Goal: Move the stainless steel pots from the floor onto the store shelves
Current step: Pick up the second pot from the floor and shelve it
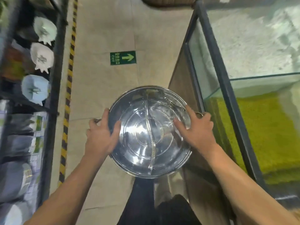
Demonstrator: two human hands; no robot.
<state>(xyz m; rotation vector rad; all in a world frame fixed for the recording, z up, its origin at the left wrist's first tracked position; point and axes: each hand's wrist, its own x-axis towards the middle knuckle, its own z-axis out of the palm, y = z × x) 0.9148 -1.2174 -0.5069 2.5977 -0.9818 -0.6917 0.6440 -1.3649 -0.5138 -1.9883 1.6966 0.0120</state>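
Note:
A wide, shallow stainless steel pot (150, 132) wrapped in clear plastic is held above the aisle floor in front of me. A curved metal divider runs across its inside. My left hand (101, 135) grips its left rim and side handle, thumb lying over the edge. On the opposite rim my right hand (197, 127) holds the right handle, fingers spread on the plastic. Store shelves (53, 88) with a dark metal frame stand along the left side.
White and pale blue ceramic pieces (42, 56) sit on the left shelves. A yellow-black hazard stripe (69, 88) runs along the floor beside them. A green exit sign (123, 57) is stuck on the tiles. A glass tank (243, 88) with yellow-green contents stands to the right.

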